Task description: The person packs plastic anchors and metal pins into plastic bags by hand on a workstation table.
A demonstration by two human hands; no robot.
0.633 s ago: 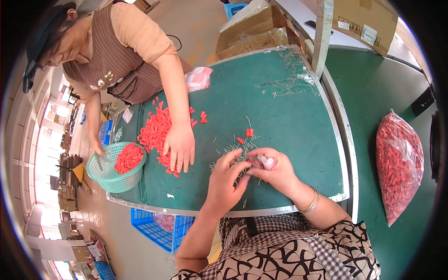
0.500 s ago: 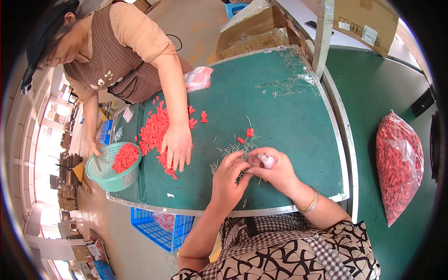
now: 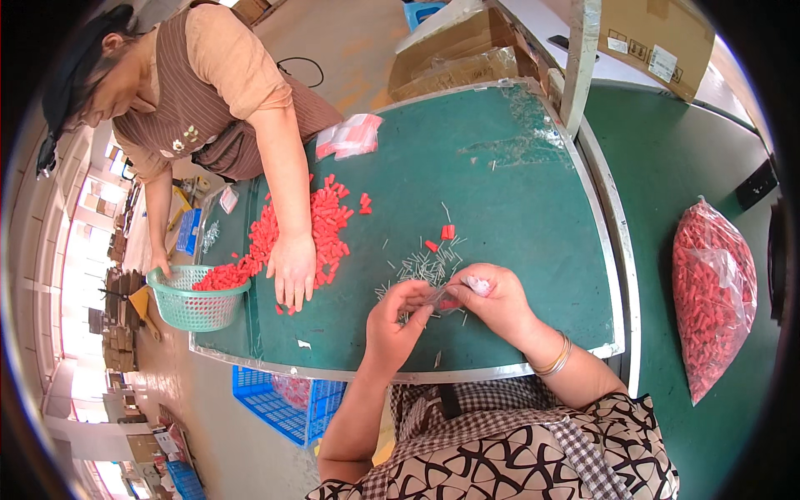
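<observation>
A small clear plastic bag is stretched between my two hands, low over the table, with a bit of red showing at its lower right. My left hand pinches its left side between thumb and fingers. On the other side, my right hand is closed on the bag and also has a crumpled whitish plastic wad tucked in its fingers. Just beyond my hands lies a loose heap of thin metal pins. Two small red plastic pieces, one of them a ribbed plug, lie past the heap.
Across the green table, a co-worker's hand rests by a red plug pile; their other hand holds a green basket at the edge. A full bag lies right, beyond a post. A blue crate stands below.
My hands have drawn slightly apart, and the clear bag now shows between them. The co-worker's arm has moved left, and red plugs now spill over the tilted basket's rim.
</observation>
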